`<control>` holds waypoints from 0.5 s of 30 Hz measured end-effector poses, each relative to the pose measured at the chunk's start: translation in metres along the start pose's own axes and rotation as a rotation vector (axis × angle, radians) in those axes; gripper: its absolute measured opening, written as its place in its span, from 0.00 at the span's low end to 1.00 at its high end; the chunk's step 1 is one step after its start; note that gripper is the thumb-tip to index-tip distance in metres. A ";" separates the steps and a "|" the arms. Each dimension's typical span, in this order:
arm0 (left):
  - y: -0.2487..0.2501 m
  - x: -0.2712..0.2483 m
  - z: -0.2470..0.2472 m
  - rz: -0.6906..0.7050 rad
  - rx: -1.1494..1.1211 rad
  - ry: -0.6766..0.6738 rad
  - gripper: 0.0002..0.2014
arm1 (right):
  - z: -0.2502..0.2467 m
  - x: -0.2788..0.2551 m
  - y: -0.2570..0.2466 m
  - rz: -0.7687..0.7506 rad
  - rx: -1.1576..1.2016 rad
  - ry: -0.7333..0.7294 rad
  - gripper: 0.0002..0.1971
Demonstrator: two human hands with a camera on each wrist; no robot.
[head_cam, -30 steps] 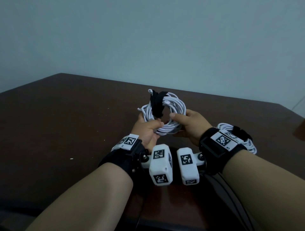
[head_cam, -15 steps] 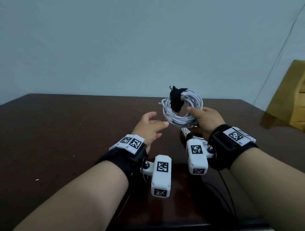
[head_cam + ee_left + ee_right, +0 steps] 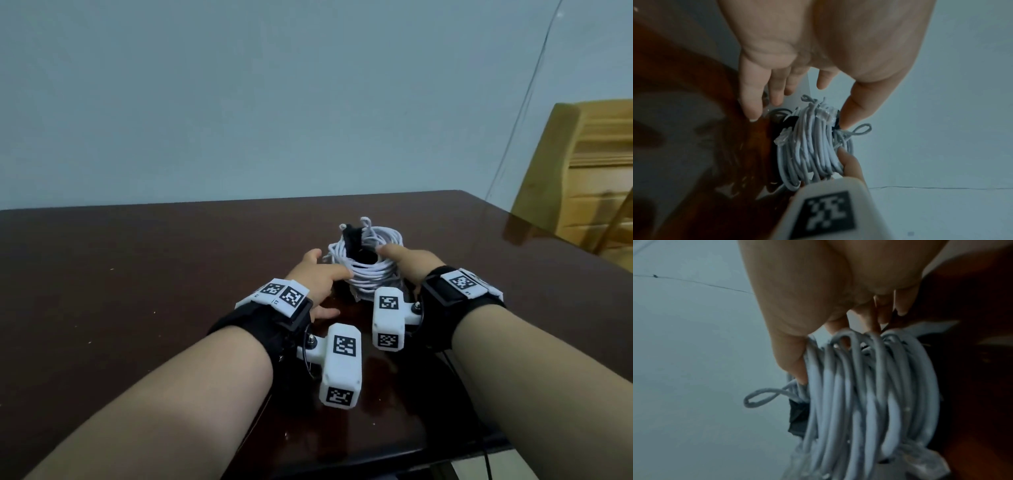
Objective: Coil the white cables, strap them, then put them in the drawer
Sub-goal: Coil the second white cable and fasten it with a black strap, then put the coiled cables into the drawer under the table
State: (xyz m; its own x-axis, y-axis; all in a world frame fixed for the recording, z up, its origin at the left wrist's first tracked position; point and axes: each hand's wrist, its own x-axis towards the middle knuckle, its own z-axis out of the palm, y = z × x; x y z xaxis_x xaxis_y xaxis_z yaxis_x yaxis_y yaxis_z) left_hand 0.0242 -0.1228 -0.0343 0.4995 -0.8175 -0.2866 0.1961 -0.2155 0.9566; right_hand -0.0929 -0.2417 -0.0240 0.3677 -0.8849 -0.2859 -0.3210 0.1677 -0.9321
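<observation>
A white cable coil [image 3: 371, 270] bound by a black strap [image 3: 352, 238] hangs low over the dark table [image 3: 137, 274]. My right hand [image 3: 407, 262] grips its right side, thumb on top and fingers underneath. The right wrist view shows the coil [image 3: 859, 394] close up, with the strap [image 3: 797, 418] at its far side. My left hand [image 3: 318, 274] is open at the coil's left. In the left wrist view its fingers are spread and the thumb tip touches the coil [image 3: 813, 146] near the strap. Whether the coil rests on the table is unclear.
A light wooden piece of furniture [image 3: 582, 171] stands past the table's right edge. A thin dark wire [image 3: 513, 120] runs down the wall there. Small crumbs dot the glossy tabletop on the left.
The left hand let go of the coil, then came back beside it. The right hand carried the coil to the right and lowered it toward the table. The head view turned right.
</observation>
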 end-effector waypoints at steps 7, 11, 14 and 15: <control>-0.007 0.004 0.010 -0.021 0.000 -0.095 0.22 | 0.006 0.005 -0.001 -0.022 -0.035 -0.021 0.40; -0.009 0.005 0.015 0.017 -0.054 -0.080 0.26 | -0.002 -0.005 -0.003 -0.016 -0.038 -0.087 0.20; -0.009 0.004 0.017 0.070 -0.084 -0.049 0.24 | -0.002 -0.013 -0.002 0.000 0.032 -0.147 0.20; -0.008 0.004 0.017 0.086 -0.078 -0.048 0.25 | -0.001 -0.014 0.000 0.001 0.069 -0.153 0.21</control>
State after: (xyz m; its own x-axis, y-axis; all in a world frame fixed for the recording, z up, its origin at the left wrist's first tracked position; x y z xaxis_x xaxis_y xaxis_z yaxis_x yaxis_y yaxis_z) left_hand 0.0097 -0.1336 -0.0421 0.4772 -0.8560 -0.1986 0.2199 -0.1025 0.9701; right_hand -0.0991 -0.2302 -0.0202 0.4978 -0.8091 -0.3124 -0.2630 0.2024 -0.9433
